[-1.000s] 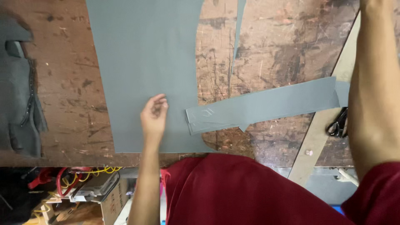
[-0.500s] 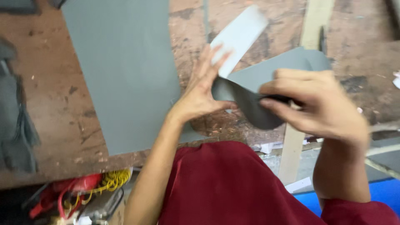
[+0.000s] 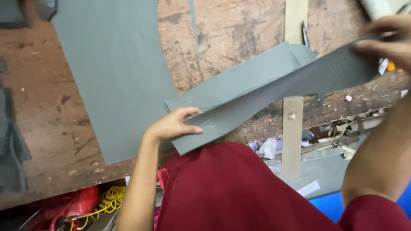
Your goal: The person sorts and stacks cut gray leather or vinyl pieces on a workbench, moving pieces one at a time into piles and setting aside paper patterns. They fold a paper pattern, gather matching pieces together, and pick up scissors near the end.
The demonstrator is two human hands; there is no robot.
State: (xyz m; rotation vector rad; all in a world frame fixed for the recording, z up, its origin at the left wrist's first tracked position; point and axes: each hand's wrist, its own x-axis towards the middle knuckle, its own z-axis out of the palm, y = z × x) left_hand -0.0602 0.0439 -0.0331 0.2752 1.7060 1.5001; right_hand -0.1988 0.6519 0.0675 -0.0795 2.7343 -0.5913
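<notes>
My left hand (image 3: 174,124) pinches the near end of a long grey strip (image 3: 274,90) of sheet material, thumb on top, at the front of the worn wooden table (image 3: 239,34). The strip stretches up and to the right, where my right hand (image 3: 389,42) grips its far end above the table. A second grey strip (image 3: 239,83) lies flat just under and beside it. To the left a large grey sheet (image 3: 111,72) lies spread on the table.
A long wooden ruler (image 3: 293,119) lies across the table and sticks out past its front edge. Dark fabric pieces (image 3: 10,145) lie at the far left. Scraps and paper bits litter the floor at right; yellow cord (image 3: 107,201) and red items sit under the table.
The strip was bunched and folded between both hands; now it is pulled out straight, with my right hand moved far up to the right and my left hand low on its near end.
</notes>
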